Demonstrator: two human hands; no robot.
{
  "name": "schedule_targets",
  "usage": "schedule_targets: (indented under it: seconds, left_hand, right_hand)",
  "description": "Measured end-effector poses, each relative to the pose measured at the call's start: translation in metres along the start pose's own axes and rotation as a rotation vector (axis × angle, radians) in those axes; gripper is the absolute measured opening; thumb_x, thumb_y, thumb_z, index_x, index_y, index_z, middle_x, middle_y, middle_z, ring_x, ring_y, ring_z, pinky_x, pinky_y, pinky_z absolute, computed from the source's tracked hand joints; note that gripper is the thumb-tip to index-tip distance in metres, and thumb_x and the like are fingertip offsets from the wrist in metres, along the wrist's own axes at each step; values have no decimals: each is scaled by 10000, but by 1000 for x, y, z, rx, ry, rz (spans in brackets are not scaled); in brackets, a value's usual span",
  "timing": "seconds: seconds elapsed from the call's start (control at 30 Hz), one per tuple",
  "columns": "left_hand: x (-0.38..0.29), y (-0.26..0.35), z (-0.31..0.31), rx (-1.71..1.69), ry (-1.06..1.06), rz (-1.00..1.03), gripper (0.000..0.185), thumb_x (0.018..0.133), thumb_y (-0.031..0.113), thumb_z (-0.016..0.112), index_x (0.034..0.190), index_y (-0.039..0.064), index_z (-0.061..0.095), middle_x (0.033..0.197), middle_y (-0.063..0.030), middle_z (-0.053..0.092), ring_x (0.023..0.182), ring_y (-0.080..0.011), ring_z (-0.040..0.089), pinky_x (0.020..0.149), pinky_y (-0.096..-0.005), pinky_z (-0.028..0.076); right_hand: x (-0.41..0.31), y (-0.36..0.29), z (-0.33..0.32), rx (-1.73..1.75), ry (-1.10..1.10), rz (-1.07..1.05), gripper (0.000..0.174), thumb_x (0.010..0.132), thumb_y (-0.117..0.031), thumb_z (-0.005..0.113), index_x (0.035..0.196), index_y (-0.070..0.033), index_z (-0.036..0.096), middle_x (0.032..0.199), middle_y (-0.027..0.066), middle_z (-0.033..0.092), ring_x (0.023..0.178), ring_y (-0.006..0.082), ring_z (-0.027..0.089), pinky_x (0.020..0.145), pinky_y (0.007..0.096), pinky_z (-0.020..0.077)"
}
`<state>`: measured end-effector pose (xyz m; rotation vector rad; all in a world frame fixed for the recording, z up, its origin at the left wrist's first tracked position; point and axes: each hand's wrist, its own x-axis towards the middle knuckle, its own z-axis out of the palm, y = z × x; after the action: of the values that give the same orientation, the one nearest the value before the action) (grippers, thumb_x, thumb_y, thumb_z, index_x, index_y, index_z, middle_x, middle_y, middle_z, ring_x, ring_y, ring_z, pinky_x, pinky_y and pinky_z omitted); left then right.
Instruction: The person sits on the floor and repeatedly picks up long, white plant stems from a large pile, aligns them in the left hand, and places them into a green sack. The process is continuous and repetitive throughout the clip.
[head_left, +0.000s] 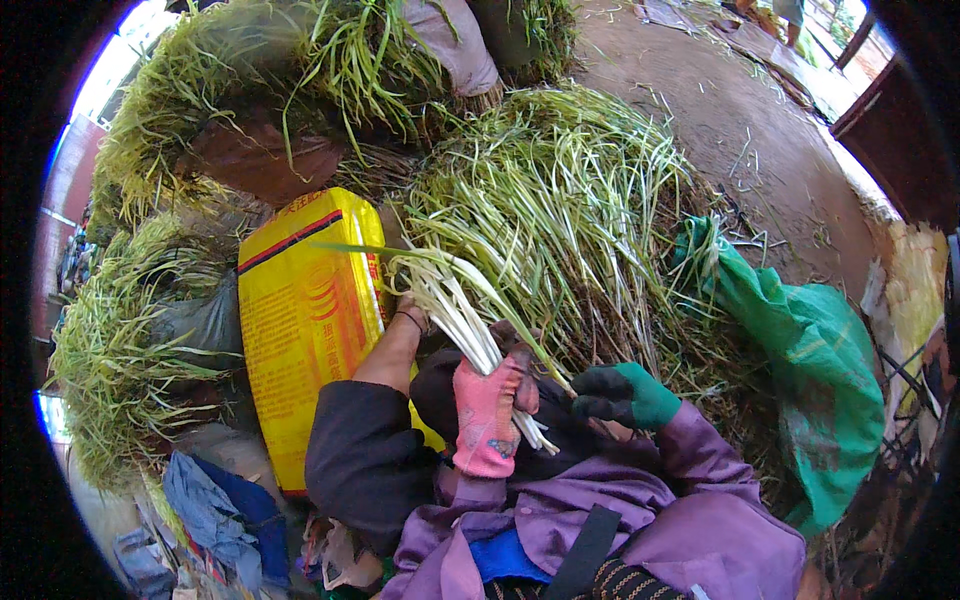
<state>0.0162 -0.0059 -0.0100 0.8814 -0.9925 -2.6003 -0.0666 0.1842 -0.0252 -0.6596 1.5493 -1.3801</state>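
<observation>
My left hand (487, 420), in a pink glove, grips a bundle of white-stemmed green stalks (457, 319). The trimmed-looking white ends stick out below the fist. My right hand (630, 394), in a green glove with black fingers, pinches the lower end of a single stalk (544, 352). That stalk slants up and left across the bundle, its thin leaf crossing in front of a yellow printed sack. Just beyond both hands lies a large heap of similar stalks (555, 217), white ends towards me.
The yellow sack (307, 375) bears writing. Nearby, a bare limb (386, 352) extends from black cloth; whose is unclear. A green woven sack (817, 375) lies right. More wrapped bundles of greens (135, 345) stand left and behind. Blue cloth (210, 517) lies lower left.
</observation>
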Motion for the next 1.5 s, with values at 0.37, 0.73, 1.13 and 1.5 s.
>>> schedule_targets:
  seconds: [0.37,0.73,1.13,1.5]
  left_hand:
    - [-6,-2,5,12,-12,77,221,835,33,609,1047,11,553,733,-89,619,355,-120,416,329,-278,324]
    - [-10,0,9,370,174,188,316,801,81,711,1084,22,583,825,-23,630,630,-113,581,533,-246,461]
    - [-16,9,3,63,28,65,354,805,21,649,1142,41,544,725,-22,594,466,-83,475,401,-221,354]
    - [-10,6,-6,-270,3,81,411,832,-16,618,1213,80,500,886,-152,660,337,-93,394,322,-243,312]
  right_hand:
    - [13,-19,-6,-345,83,-7,359,848,-277,668,1098,-26,611,964,160,649,837,186,638,747,318,491]
    - [69,-42,37,147,415,-309,267,845,-185,682,1023,0,608,907,63,627,822,134,587,712,288,478]
    - [34,-25,44,575,366,-497,232,831,-132,681,1016,-12,610,979,100,649,832,186,633,709,311,532]
    - [-76,192,-53,751,1085,61,93,851,-157,649,909,-107,596,745,24,594,646,178,586,530,304,473]
